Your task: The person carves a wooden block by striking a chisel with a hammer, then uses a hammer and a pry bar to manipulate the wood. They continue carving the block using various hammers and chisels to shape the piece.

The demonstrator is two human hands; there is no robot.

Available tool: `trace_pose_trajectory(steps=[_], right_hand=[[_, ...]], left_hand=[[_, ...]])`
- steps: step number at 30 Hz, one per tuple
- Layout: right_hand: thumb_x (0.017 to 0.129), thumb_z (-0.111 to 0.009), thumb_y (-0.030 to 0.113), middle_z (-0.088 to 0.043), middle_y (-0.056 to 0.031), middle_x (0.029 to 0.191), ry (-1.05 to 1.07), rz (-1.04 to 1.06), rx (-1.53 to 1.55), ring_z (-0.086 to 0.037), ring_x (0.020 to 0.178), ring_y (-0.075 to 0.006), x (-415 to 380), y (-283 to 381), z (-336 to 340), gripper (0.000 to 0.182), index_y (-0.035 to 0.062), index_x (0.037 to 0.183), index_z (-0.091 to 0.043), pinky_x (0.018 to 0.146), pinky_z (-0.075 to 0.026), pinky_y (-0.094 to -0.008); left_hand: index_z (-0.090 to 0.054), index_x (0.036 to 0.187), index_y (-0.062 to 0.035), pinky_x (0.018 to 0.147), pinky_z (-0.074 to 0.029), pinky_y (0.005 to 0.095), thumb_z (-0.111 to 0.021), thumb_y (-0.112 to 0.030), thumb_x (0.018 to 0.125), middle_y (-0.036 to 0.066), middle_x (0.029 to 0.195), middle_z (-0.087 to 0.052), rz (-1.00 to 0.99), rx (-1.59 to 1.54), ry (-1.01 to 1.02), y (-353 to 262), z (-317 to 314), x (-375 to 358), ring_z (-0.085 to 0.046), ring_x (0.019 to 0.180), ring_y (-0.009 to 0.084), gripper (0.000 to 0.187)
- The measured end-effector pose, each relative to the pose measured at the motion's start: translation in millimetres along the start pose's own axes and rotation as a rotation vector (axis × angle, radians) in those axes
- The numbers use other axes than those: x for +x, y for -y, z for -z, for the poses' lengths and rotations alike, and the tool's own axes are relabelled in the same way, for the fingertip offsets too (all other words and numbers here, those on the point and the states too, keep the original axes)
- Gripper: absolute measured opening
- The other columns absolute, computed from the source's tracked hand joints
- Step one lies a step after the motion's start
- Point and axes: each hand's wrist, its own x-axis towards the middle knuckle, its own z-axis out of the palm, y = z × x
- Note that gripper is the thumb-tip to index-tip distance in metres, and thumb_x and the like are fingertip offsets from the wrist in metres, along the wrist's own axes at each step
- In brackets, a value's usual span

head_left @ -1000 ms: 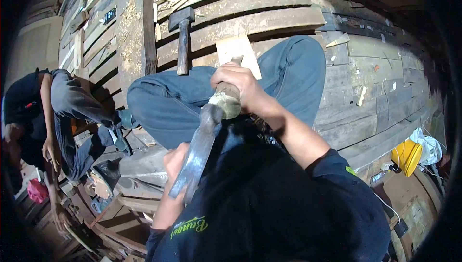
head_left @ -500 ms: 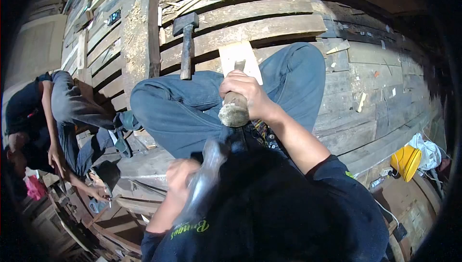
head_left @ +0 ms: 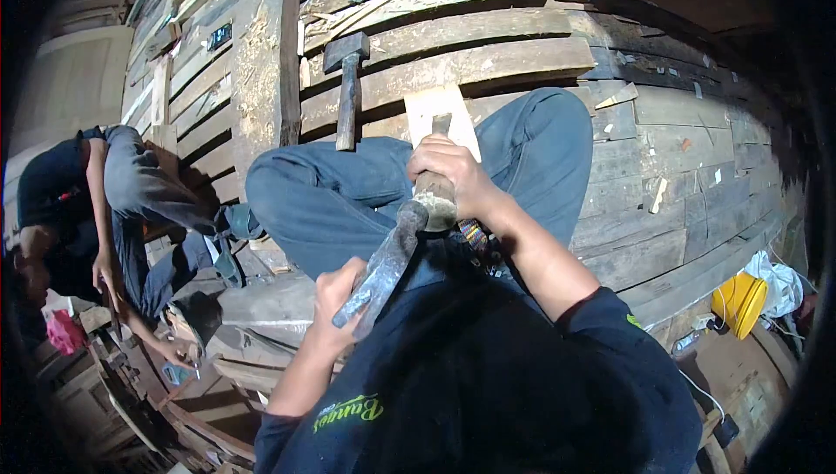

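Observation:
My right hand is wrapped round the wooden handle of a chisel. A short stretch of its metal blade shows beyond my fingers, over a pale wooden board between my knees. My left hand grips a hammer whose handle is mostly hidden by the hand and the metal head. One end of that head meets, or nearly meets, the butt of the chisel handle. The chisel tip's exact contact with the board is too small to tell.
A mallet lies on the slatted planks beyond my left knee. Wood shavings cover a thick beam. Another person sits at the left, a hand low near timber. A yellow container stands at the right.
The hammer in my left hand has swung up and forward to the chisel's butt. My right hand keeps its hold on the chisel. The whole view has shifted slightly.

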Motion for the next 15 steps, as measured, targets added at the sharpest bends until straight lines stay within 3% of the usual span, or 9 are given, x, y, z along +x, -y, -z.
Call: trace_pose_trajectory(steps=[3, 4, 6, 9, 10, 11, 14, 15], right_hand=[[0.065, -0.071, 0.012, -0.057, -0.0081, 0.074, -0.023, 0.013, 0.005, -0.057, 0.070, -0.0260, -5, 3, 1, 0.021, 0.0038, 0.077, -0.055, 0.071, -0.044, -0.0348], [0.066, -0.071, 0.012, -0.058, -0.0078, 0.074, -0.026, 0.033, 0.010, -0.058, 0.070, -0.0259, -4, -1, 2, 0.020, 0.0039, 0.077, -0.056, 0.071, -0.044, -0.0349], [0.065, -0.071, 0.012, -0.058, -0.0074, 0.074, -0.026, 0.025, 0.012, -0.058, 0.071, -0.0257, -5, 0, 1, 0.021, 0.0041, 0.077, -0.056, 0.071, -0.044, -0.0350], [0.064, -0.071, 0.013, -0.058, -0.0072, 0.075, -0.016, 0.034, 0.004, -0.058, 0.071, -0.0257, -3, -4, 1, 0.022, 0.0044, 0.078, -0.056, 0.071, -0.044, -0.0350], [0.064, -0.072, 0.013, -0.058, -0.0073, 0.075, -0.013, 0.040, -0.011, -0.058, 0.071, -0.0258, -1, -6, 1, 0.022, 0.0045, 0.078, -0.056, 0.071, -0.044, -0.0349], [0.066, -0.071, 0.016, -0.057, -0.0087, 0.074, -0.012, -0.018, 0.012, -0.059, 0.073, -0.0297, -2, -6, 0, 0.024, 0.0044, 0.080, -0.055, 0.075, -0.045, -0.0366], [0.066, -0.071, 0.017, -0.057, -0.0091, 0.074, 0.002, -0.046, -0.006, -0.058, 0.073, -0.0296, -1, 1, 5, 0.024, 0.0046, 0.080, -0.056, 0.075, -0.045, -0.0367], [0.062, -0.073, 0.015, -0.058, -0.0081, 0.075, -0.016, 0.009, -0.021, -0.057, 0.071, -0.0262, -1, -1, 3, 0.025, 0.0045, 0.077, -0.056, 0.072, -0.044, -0.0349]], left_hand=[[-0.057, 0.075, -0.0004, 0.046, -0.041, 0.0324, -0.068, -0.012, 0.074, 0.013, 0.056, -0.051, -0.139, 0.042, -0.082, -12, 5, -4, -0.055, 0.046, 0.0267, 0.016], [-0.058, 0.075, -0.0007, 0.046, -0.042, 0.0315, -0.069, -0.010, 0.073, 0.012, 0.058, -0.053, -0.178, -0.097, -0.147, -5, 1, -11, -0.055, 0.046, 0.0259, 0.014], [-0.058, 0.077, -0.0002, 0.047, -0.043, 0.0331, -0.066, -0.007, 0.073, 0.014, 0.061, -0.055, -0.269, -0.049, -0.111, -16, 8, -14, -0.055, 0.046, 0.0268, 0.011], [-0.057, 0.079, -0.0004, 0.048, -0.043, 0.0346, -0.064, -0.007, 0.074, 0.015, 0.058, -0.053, 0.028, 0.015, 0.025, -9, -2, 0, -0.056, 0.047, 0.0282, 0.011], [-0.057, 0.078, -0.0009, 0.048, -0.043, 0.0338, -0.066, -0.008, 0.073, 0.014, 0.057, -0.051, 0.011, -0.054, -0.001, 0, -4, 2, -0.055, 0.046, 0.0274, 0.012], [-0.057, 0.077, -0.0011, 0.047, -0.042, 0.0335, -0.066, -0.008, 0.073, 0.014, 0.057, -0.051, -0.031, -0.055, -0.027, -5, -1, 5, -0.055, 0.046, 0.0270, 0.012], [-0.057, 0.074, -0.0011, 0.047, -0.042, 0.0326, -0.066, -0.009, 0.074, 0.013, 0.058, -0.053, -0.137, 0.073, -0.076, -8, 2, -3, -0.057, 0.047, 0.0260, 0.011], [-0.058, 0.074, -0.0002, 0.046, -0.042, 0.0323, -0.067, -0.009, 0.074, 0.012, 0.056, -0.053, -0.271, 0.023, -0.099, -14, 7, -1, -0.057, 0.047, 0.0258, 0.012]])
